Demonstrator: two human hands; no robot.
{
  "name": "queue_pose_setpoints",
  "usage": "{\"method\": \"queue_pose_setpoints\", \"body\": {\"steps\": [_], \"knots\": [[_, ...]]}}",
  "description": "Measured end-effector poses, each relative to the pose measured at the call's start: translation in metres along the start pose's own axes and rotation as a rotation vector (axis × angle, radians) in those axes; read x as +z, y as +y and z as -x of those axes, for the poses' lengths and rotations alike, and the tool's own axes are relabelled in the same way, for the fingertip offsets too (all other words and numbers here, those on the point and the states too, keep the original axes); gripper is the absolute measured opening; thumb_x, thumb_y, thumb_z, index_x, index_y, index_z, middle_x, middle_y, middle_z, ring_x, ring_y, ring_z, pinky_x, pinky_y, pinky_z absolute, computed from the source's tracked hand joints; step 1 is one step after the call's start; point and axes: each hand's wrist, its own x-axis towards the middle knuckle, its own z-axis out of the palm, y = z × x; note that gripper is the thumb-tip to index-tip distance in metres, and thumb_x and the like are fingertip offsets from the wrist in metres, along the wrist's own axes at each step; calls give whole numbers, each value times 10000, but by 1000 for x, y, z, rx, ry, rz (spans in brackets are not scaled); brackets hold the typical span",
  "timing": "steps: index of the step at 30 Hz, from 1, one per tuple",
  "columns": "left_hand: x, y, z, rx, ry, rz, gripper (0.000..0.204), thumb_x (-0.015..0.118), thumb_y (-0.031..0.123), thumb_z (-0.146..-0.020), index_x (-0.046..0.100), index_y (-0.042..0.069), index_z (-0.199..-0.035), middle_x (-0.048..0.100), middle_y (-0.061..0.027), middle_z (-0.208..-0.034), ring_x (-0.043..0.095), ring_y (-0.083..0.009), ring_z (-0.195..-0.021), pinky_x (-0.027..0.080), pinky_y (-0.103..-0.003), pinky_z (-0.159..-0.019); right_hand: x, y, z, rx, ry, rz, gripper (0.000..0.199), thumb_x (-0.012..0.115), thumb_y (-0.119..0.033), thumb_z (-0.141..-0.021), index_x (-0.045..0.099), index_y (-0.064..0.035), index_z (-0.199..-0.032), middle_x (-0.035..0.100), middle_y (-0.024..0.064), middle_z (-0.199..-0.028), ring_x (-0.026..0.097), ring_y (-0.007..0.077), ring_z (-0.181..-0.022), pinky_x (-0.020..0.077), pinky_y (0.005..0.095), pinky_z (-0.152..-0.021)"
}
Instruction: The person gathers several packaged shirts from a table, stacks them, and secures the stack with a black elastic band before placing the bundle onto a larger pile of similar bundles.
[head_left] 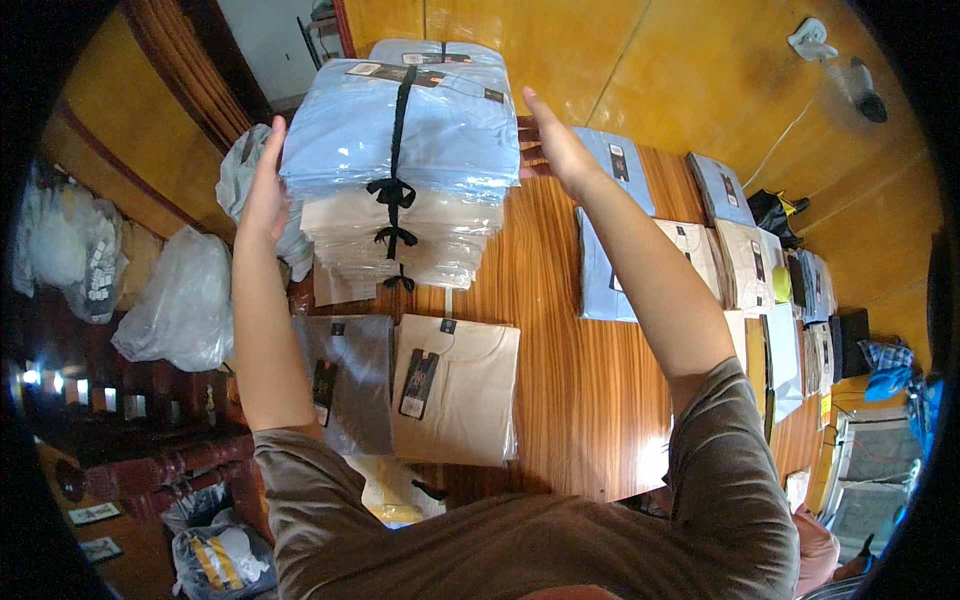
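Note:
Between my two hands is a bundle of light blue folded garments (340, 125) in clear plastic, tied with a black ribbon. My left hand (264, 195) lies along its left side, thumb up, with the other fingers mostly hidden. On the right side my right hand (553, 150) presses its fingertips to the edge, thumb raised. Beneath are cream garment bundles (440, 235), also tied with black bows. Nearer to me, a packed grey garment (362, 365) and a packed cream garment (480, 385) lie side by side, each with a dark tag.
More blue garment packs (620, 165) and cream packs (740, 265) stand in piles along the right of the wooden table (570, 400). White plastic bags (175, 300) are on the left. A fan (862, 92) hangs by the wall, and another person's sleeve (815, 550) shows at lower right.

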Motion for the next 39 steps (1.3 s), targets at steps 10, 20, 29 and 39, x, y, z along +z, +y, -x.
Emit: {"method": "queue_pose_setpoints", "body": {"steps": [10,20,29,39], "knots": [[-34,-61,176,499,347,-365,678,385,526,-1102,389,17,-1550,466,-192,-1559,441,-302,-1458,312,-485,-1208,-35,136,256,-378,63,307,502,552,-449,-1051,617,2,-1261,670,192,-1139,658,324,-1043,542,430,-892],[151,-218,465,95,-130,-590,113,702,106,-950,715,7,-1003,747,-116,-894,724,-230,-787,576,-338,-726,-165,332,513,-203,-77,1265,549,687,-230,-921,554,-12,-1406,523,196,-1483,511,373,-1348,485,480,-1073],[261,-220,485,421,-232,-858,199,757,154,-915,739,42,-1079,760,-151,-940,755,-300,-820,602,-389,-731,-232,340,521,-369,-126,1139,527,661,-106,-902,552,12,-1404,520,189,-1512,509,371,-1384,450,479,-1127],[199,-233,451,374,7,-1449,772,767,395,-889,470,147,-1556,350,-184,-1659,320,-442,-1514,287,-594,-1221,-306,391,553,-462,124,968,467,708,-79,-874,631,-37,-1333,637,151,-1356,593,364,-1270,485,475,-1056]]}}
